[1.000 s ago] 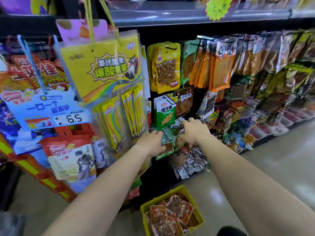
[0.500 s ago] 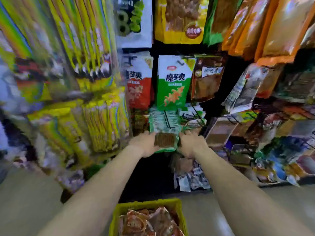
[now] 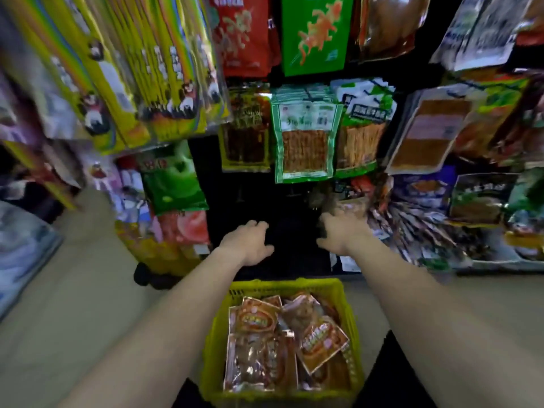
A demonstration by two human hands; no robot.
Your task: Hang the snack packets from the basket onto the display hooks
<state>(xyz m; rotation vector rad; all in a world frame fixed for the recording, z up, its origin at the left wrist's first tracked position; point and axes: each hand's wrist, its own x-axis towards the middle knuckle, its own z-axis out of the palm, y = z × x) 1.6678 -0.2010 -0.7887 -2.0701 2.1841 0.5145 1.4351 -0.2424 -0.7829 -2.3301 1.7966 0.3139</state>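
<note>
A yellow plastic basket (image 3: 354, 328) stands on the floor below me, filled with several red-brown snack packets (image 3: 319, 340). Above it a green-edged packet of brown strips (image 3: 304, 142) hangs on the display, in front of a stack of the same kind. My left hand (image 3: 248, 244) and my right hand (image 3: 338, 234) are both below that packet, in front of a dark empty gap in the rack, fingers spread and holding nothing. Thin hooks (image 3: 291, 191) show faintly in the gap.
Packed snack packets hang all around: yellow striped candy packs (image 3: 153, 83) at upper left, red (image 3: 241, 33) and green (image 3: 316, 33) bags above, brown and blue packets (image 3: 424, 136) to the right. Beige floor lies either side of the basket.
Both hands have let go of the green-edged packet, which now hangs on the display, and have dropped lower. My head has tilted down and moved closer to the basket.
</note>
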